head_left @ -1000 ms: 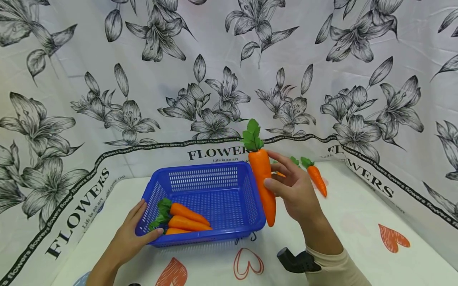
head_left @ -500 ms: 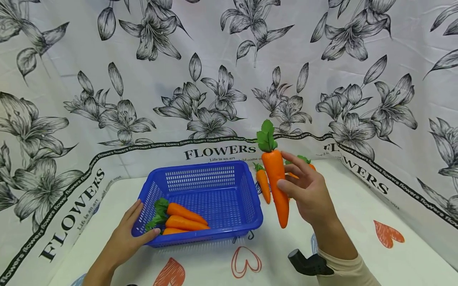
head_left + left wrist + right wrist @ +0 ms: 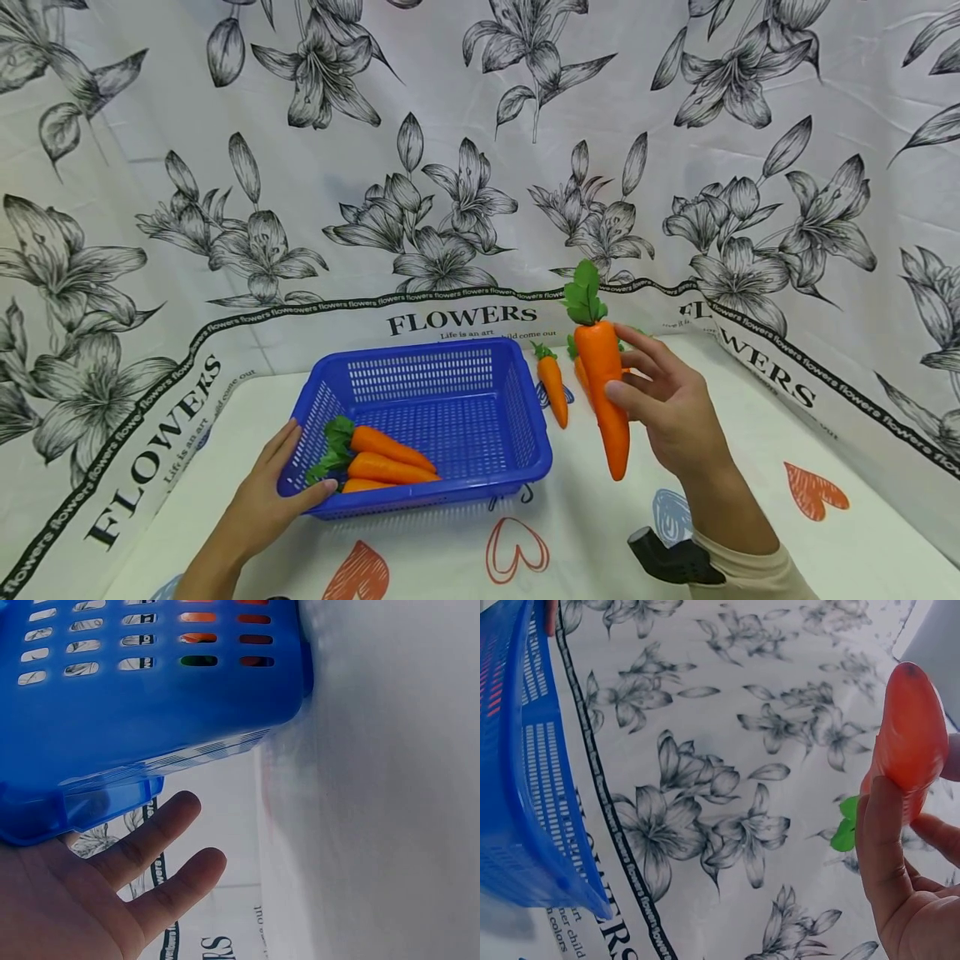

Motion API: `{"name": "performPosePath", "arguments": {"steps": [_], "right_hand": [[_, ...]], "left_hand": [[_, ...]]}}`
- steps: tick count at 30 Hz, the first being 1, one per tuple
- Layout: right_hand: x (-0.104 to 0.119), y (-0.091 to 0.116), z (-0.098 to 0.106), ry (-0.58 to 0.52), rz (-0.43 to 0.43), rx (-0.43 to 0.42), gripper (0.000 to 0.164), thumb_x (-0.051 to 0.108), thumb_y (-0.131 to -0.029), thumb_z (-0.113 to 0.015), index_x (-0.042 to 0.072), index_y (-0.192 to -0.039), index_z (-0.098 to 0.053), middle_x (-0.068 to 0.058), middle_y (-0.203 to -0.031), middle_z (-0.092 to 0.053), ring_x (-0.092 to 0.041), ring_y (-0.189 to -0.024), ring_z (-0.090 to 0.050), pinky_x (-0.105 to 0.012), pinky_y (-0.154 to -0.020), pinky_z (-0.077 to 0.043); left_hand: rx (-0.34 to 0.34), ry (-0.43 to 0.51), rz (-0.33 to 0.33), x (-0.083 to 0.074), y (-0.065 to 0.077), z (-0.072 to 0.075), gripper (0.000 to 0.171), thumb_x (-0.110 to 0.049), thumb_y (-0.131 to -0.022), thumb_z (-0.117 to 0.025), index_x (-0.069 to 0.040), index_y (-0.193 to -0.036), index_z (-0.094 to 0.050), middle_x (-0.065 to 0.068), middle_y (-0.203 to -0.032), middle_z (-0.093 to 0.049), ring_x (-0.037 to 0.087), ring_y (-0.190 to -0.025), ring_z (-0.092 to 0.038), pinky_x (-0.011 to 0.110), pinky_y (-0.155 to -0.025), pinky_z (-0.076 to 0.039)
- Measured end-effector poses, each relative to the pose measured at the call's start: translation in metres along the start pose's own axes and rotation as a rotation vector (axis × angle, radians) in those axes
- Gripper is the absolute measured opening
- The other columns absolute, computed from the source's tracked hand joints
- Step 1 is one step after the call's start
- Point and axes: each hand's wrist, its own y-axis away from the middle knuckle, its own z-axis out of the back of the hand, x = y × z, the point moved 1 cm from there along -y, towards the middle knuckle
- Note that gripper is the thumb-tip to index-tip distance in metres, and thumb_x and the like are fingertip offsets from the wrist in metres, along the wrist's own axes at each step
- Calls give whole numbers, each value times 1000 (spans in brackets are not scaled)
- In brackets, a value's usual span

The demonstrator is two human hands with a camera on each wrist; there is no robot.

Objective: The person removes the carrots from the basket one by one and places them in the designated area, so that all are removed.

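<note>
A toy carrot (image 3: 602, 383) with green leaves stands upright in my right hand (image 3: 667, 400), pinched between thumb and fingers to the right of the basket. In the right wrist view the carrot (image 3: 911, 727) shows tip-first, with part of its leaves below. My left hand (image 3: 262, 487) holds the near left corner of a blue plastic basket (image 3: 536, 417), thumb over the rim. Two of its fingers (image 3: 176, 892) extend beside the basket wall (image 3: 172, 705) in the left wrist view. Inside the basket, several carrots (image 3: 393, 468) lie at the left, leaves toward the left wall.
Another carrot (image 3: 552, 390) lies on the white table right of the basket. More carrots, partly hidden, lie behind the held carrot and right hand. A flower-printed cloth (image 3: 450, 75) hangs behind the table. The tablecloth bears printed hearts (image 3: 816, 492).
My right hand has moved to the right, away from the basket, with the carrot still held. The carrot lying beside the basket has come into sight. My left hand stays at the basket corner.
</note>
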Motion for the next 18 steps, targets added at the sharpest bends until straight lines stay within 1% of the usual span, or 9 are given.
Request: {"name": "performPosePath", "arguments": {"steps": [7,12,18], "right_hand": [[-5,5,8,10,-36,-46,58,-11,-90,-56,3,-145,-41,-23,-110,-54,-31,-95,-64,-40,-68,-58],[-12,8,11,14,-67,-64,58,-10,-90,-57,1,-145,-41,-22,-109,-54,-30,-93,-65,-40,-66,-58],[-24,8,17,12,-108,-55,57,-9,-91,-56,3,-144,-42,-21,-107,-54,-29,-90,-65,-38,-63,-58]], "left_hand": [[0,-5,7,0,1,-1,101,-46,-84,-70,-5,-155,-11,18,-159,-3,55,-135,-14,77,-95,-17],[1,-11,10,0,1,-1,101,-47,-84,-70,-6,-155,-11,17,-159,-2,55,-135,-14,77,-95,-18],[-4,-14,4,0,1,0,101,-47,-84,-70,-6,-155,-12,17,-159,-3,55,-135,-14,77,-95,-18]]}}
